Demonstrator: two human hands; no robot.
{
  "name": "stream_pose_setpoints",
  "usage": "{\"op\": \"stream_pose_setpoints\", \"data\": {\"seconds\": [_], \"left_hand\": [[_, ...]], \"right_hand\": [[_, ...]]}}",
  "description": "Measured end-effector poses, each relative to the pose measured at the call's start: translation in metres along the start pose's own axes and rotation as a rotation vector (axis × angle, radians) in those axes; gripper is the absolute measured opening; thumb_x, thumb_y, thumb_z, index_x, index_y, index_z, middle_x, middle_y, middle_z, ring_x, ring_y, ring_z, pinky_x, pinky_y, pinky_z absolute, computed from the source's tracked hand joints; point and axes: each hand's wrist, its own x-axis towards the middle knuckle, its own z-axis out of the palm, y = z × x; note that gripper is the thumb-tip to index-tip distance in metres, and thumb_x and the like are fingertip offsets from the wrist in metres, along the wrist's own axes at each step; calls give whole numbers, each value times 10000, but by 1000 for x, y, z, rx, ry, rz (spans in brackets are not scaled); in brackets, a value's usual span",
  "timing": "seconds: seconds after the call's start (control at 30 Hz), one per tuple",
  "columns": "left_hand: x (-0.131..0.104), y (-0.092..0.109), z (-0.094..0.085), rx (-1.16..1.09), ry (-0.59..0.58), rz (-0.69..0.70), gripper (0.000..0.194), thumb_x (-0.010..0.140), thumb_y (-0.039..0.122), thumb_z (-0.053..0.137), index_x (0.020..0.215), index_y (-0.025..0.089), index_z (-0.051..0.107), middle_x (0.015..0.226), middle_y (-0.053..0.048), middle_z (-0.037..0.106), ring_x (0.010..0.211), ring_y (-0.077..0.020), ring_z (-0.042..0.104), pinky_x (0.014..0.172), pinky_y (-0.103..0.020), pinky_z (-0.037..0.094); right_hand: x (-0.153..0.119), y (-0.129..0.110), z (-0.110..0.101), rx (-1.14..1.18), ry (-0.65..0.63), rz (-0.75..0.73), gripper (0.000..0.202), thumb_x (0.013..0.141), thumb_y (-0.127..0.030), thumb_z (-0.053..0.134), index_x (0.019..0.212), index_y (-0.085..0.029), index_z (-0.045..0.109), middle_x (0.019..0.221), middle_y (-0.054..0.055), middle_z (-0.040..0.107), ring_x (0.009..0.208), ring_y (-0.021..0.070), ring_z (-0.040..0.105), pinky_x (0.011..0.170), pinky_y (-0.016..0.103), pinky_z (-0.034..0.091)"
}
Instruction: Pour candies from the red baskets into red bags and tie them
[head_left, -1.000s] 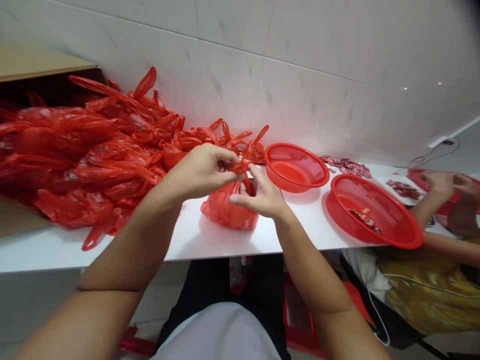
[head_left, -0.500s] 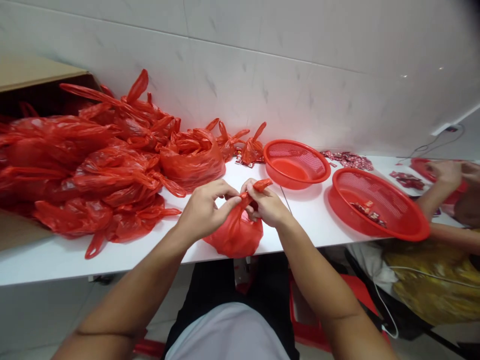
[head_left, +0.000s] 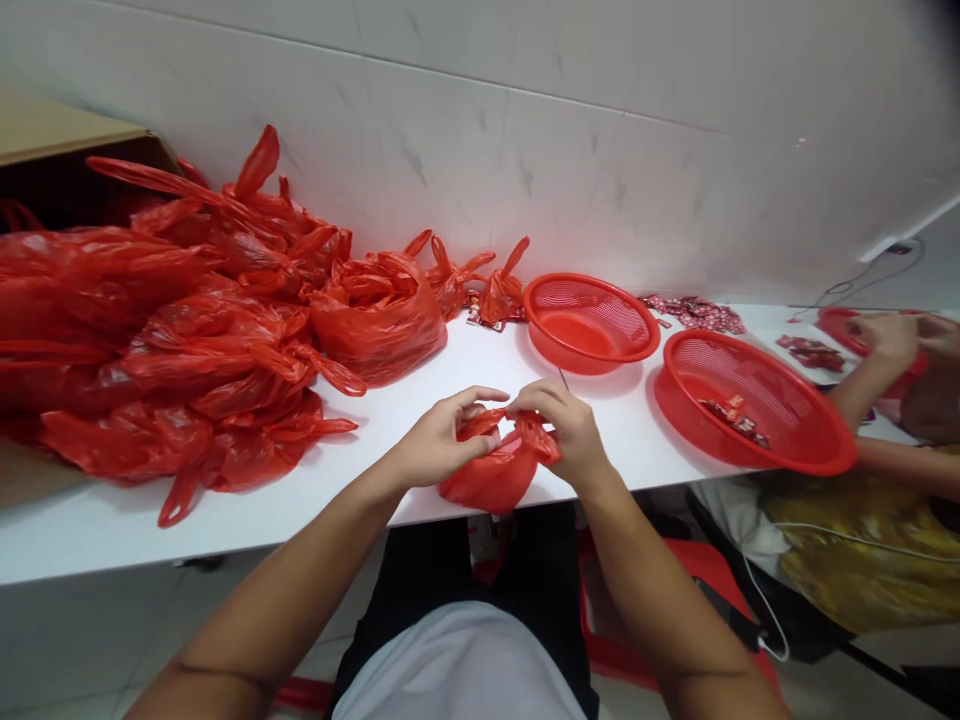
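Note:
A red plastic bag [head_left: 491, 482] rests at the front edge of the white table [head_left: 409, 420], its top spread between my two hands. My left hand [head_left: 442, 435] curls around the bag's left side, thumb pressed on the plastic near its mouth. My right hand [head_left: 562, 425] grips a bunched part of the top on the right. Something pale shows through the gap in the plastic between my hands; what it is I cannot make out.
Many filled red bags [head_left: 210, 350] heap on the left beside a cardboard box [head_left: 67, 135]. Two red baskets [head_left: 592, 350] [head_left: 757, 400] stand on the right, the nearer holding small wrapped packets [head_left: 739, 420]. Another person's hands [head_left: 889, 335] work at the far right.
My hands have lowered and moved apart. The bag's top, twisted together and standing up before, is now spread and lower, with a gap showing.

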Motion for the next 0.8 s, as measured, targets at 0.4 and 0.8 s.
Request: {"op": "stream_pose_setpoints", "data": {"seconds": [0.4, 0.8], "left_hand": [[18, -7, 6, -345, -74, -121, 306, 924, 436, 742, 1015, 145, 738, 953, -59, 740, 857, -169, 679, 839, -284, 521], [13, -3, -18, 323, 87, -6, 279, 967, 411, 637, 883, 165, 739, 848, -34, 746, 802, -173, 666, 780, -283, 509]], "right_hand": [[-14, 11, 13, -144, 153, -274, 378, 962, -91, 675, 1273, -295, 744, 1095, 83, 713, 950, 187, 692, 804, 329, 620], [-45, 20, 3, -142, 92, -175, 492, 950, -177, 735, 1397, -373, 671, 1428, 118, 615, 1230, 278, 641, 876, 425, 607]]}}
